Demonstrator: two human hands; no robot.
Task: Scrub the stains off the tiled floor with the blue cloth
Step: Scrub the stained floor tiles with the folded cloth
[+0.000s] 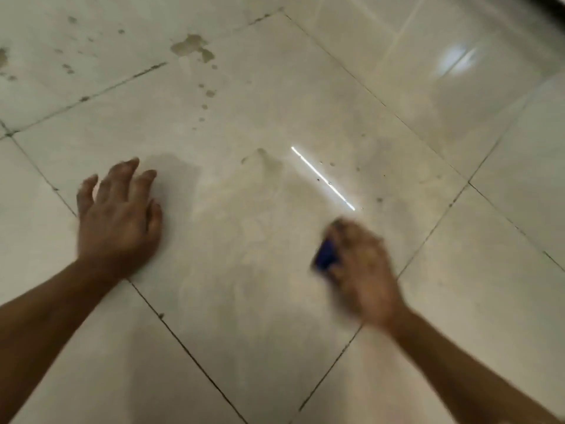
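My right hand (362, 264) is blurred and presses a bunched blue cloth (325, 255) onto a pale glossy floor tile (275, 270); only a small part of the cloth shows at the hand's left side. My left hand (119, 215) lies flat on the same tile, fingers spread, holding nothing. Brown stains mark the floor farther away: a large blotch (191, 45), a trail of small spots (206, 99), and a faint smear (263, 156) between my hands and the blotch. A wet sheen covers the tile between the hands.
Dark dirty grout lines (171, 332) run diagonally between the tiles. More specks (68, 68) dot the far left tiles. A bright strip of reflected light (322, 179) lies just beyond my right hand. The tiles at the far right look cleaner and shiny.
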